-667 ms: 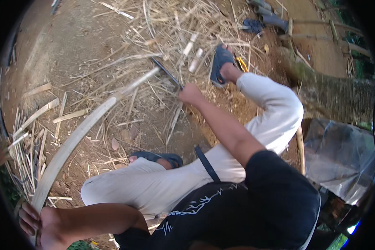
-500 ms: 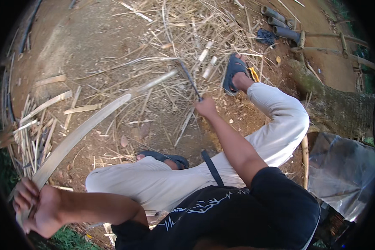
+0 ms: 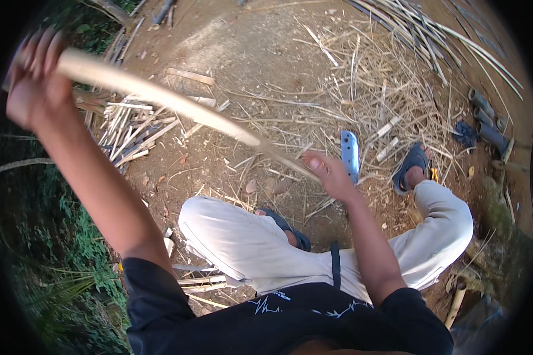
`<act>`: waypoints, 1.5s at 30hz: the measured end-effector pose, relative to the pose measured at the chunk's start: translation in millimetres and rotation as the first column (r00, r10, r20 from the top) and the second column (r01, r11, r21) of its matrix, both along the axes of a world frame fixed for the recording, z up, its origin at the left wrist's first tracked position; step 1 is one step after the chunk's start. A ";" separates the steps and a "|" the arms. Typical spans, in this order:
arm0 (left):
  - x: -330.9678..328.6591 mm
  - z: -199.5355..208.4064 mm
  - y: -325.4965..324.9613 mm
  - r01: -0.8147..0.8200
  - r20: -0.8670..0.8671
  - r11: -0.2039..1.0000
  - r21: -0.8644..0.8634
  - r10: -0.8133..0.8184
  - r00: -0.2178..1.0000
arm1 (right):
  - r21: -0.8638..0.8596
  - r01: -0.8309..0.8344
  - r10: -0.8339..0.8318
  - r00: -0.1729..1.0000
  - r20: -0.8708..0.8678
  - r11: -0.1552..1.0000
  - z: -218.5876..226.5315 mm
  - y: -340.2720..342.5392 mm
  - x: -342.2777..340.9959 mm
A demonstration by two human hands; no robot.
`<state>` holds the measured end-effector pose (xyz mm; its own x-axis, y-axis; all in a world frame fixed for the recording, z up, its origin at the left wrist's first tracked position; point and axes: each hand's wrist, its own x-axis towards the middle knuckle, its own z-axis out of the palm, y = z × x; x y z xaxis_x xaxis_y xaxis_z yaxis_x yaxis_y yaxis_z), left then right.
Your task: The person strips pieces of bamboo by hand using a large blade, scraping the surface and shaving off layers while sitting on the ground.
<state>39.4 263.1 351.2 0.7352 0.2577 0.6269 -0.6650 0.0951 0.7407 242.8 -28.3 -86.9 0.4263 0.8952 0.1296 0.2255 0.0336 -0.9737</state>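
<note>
My left hand (image 3: 38, 86), raised at the far left and somewhat blurred, is closed around one end of a long, pale bamboo strip (image 3: 195, 109). The strip slants down to the right across the view, and its narrower end reaches the fingers of my right hand (image 3: 333, 177). Beside those fingers stands the broad, shiny blade of a knife (image 3: 349, 151), with several holes in it; my right hand is closed on its handle, which is hidden. Whether the strip's narrow end is gripped or only touched there, I cannot tell.
Shavings (image 3: 391, 89) litter the ground ahead. A pile of split bamboo pieces (image 3: 139, 127) lies at left, long strips (image 3: 420, 32) at far right. Bamboo tubes (image 3: 491, 133) lie right, near a log (image 3: 491, 219). Green plants (image 3: 65, 236) grow at left. My legs flank the work spot.
My left hand has risen, swinging the strip so its far end now comes to my right hand. The knife has turned from edge-on to broad side. The view has shifted left.
</note>
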 end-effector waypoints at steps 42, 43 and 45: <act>73.6 -469.9 -154.9 -0.460 -0.832 0.710 -0.533 -0.342 0.437 | -0.567 -0.219 -0.181 0.805 -0.564 0.794 -42.0 -11.1 -39.4; 75.6 -461.1 -155.9 -0.470 -0.832 0.697 -0.541 -0.363 0.420 | -0.598 -0.110 -0.191 0.888 -0.417 0.794 -48.5 -19.6 -27.1; 71.9 -444.8 -155.8 -0.460 -0.813 0.682 -0.569 -0.382 0.438 | -0.693 0.024 -0.164 0.977 -0.136 0.720 -71.4 -31.8 0.1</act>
